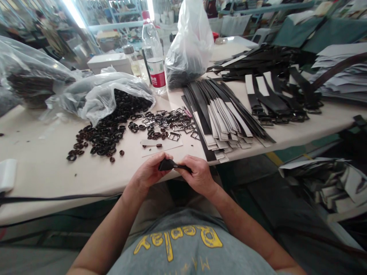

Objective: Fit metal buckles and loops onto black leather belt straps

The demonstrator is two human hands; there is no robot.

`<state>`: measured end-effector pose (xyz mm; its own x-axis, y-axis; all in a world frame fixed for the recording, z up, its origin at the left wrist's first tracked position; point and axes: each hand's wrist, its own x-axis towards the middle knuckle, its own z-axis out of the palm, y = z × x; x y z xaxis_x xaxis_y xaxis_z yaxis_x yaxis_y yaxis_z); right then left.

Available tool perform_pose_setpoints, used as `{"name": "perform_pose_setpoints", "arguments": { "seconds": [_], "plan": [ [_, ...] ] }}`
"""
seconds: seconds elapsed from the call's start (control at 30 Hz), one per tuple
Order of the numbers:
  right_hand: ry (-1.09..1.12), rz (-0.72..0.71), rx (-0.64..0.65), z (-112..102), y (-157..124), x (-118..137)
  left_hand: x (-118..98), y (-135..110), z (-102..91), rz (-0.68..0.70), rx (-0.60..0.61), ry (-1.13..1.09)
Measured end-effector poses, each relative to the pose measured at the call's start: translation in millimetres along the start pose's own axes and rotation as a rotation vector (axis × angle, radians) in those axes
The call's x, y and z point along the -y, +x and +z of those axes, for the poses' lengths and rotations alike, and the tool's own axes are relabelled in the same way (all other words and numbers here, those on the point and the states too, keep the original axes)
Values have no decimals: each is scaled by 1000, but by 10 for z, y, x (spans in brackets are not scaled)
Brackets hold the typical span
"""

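Observation:
At the table's front edge, my left hand (149,170) is closed on one part of a black belt strap (166,165). My right hand (200,174) pinches another part of it, thumb on top. A small shiny spot shows on the strap between the hands; I cannot make out what it is. Just beyond my fingers lie a pale strip (169,144) and a few small loops. Metal buckles (173,121) are heaped behind them, beside a larger pile of dark belt loops (106,139) to the left.
Black straps with white ends (222,114) lie fanned at the right, with buckled belts (272,93) beyond. A plastic bag (94,91) spills loops. Behind stand a water bottle (154,61) and a tied bag (187,46). A bin of scraps (329,183) stands at lower right.

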<state>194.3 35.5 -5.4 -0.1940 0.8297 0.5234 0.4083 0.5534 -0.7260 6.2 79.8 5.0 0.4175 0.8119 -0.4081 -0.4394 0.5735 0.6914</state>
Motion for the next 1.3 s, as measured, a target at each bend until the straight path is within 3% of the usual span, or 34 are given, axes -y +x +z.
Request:
{"name": "perform_pose_setpoints", "arguments": {
  "seconds": [0.1,0.23,0.37,0.57,0.73,0.9,1.1,1.3],
  "plan": [
    [-14,3,-24,18,-17,2,79,7,86,49,-33,16],
    [-37,48,-91,72,-26,23,228,5,227,303,-140,120],
    [-11,116,-140,123,-33,60,321,-9,289,427,-122,174],
    [56,188,-181,177,-43,91,484,-12,420,535,-99,49],
    [97,191,-191,204,-46,117,642,-36,480,554,-58,120],
    [-43,112,-143,104,-3,131,493,-37,331,481,-35,362],
    [100,376,211,-118,24,96,289,-19,149,507,-152,208],
    [269,419,215,-131,-4,81,315,-79,109,311,-34,338]
  ]
}}
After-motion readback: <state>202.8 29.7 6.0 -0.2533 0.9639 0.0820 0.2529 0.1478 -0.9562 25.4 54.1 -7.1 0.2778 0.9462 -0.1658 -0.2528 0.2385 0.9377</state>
